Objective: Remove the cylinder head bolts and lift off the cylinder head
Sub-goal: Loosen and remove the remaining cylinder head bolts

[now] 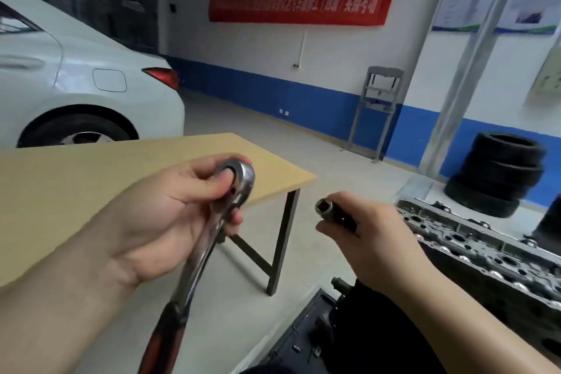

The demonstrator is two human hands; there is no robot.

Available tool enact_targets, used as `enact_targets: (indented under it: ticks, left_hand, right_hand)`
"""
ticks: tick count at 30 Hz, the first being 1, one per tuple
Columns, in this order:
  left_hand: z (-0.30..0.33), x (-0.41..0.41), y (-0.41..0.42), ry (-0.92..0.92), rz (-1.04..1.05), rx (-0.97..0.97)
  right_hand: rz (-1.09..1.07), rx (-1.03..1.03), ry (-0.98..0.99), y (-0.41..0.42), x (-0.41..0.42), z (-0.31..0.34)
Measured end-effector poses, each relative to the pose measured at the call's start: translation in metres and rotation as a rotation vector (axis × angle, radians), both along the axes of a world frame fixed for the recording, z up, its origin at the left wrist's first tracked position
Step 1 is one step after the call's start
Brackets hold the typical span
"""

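My left hand (170, 215) grips the chrome head of a ratchet wrench (212, 240), thumb on the round head; its red and black handle runs down toward the bottom edge. My right hand (367, 237) holds a dark socket (329, 212), its open end pointing left toward the ratchet. A small gap separates the socket from the ratchet head. The grey cylinder head (485, 249), with several round bores and bolt holes on top, sits at the right, behind and right of my right hand.
A wooden table (91, 179) with dark metal legs stands at the left. A white car (76, 79) is parked behind it. Stacked tyres (501, 173) lean by the blue-and-white wall. A dark tray (303, 340) with small parts lies low in front.
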State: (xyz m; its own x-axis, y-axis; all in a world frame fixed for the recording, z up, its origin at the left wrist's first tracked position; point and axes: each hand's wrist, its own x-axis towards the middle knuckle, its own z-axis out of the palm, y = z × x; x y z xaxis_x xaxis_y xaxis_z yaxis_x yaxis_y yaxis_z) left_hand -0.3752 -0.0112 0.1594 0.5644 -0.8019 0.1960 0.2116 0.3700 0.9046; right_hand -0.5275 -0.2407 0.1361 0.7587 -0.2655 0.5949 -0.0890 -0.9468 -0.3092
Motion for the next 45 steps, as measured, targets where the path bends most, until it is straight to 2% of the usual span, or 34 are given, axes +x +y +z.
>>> enact_targets:
  ticks: [3,6,10,13,17,23,29,34,36,41,45]
  left_hand:
    - [0.004,0.072,0.033,-0.016,0.277,-0.048]
    - [-0.002,0.154,0.051,0.067,0.507,-0.100]
    - [-0.041,0.258,0.066,0.581,0.795,-0.261]
    - [-0.080,0.307,0.071,0.793,0.831,-0.295]
    - [-0.113,0.352,0.070,0.843,0.919,-0.185]
    - [-0.145,0.380,0.068,0.914,0.938,-0.124]
    - [-0.170,0.387,0.063,0.716,0.857,0.069]
    - [-0.177,0.389,0.082,0.452,0.811,0.358]
    - [-0.175,0.385,0.092,0.260,0.773,0.494]
    - [-0.176,0.365,0.110,-0.447,0.747,0.828]
    - [-0.186,0.347,0.097,-0.682,0.703,0.872]
  right_hand:
    - [0.044,0.084,-0.052,0.000,0.045,-0.005]
    - [0.127,-0.014,-0.072,0.016,0.096,-0.006]
    - [0.278,-0.180,-0.036,0.043,0.171,-0.015]
    - [0.325,-0.281,0.046,0.051,0.230,-0.034]
    - [0.306,-0.411,0.179,0.045,0.298,-0.070]
    - [0.212,-0.441,0.391,0.024,0.369,-0.123]
    - [0.148,-0.423,0.517,0.011,0.401,-0.156]
    - [0.032,-0.299,0.498,0.006,0.412,-0.172]
    - [-0.021,-0.222,0.466,0.003,0.419,-0.171]
    - [-0.020,-0.165,0.397,0.005,0.437,-0.160]
    - [0.033,-0.279,0.456,0.008,0.452,-0.157]
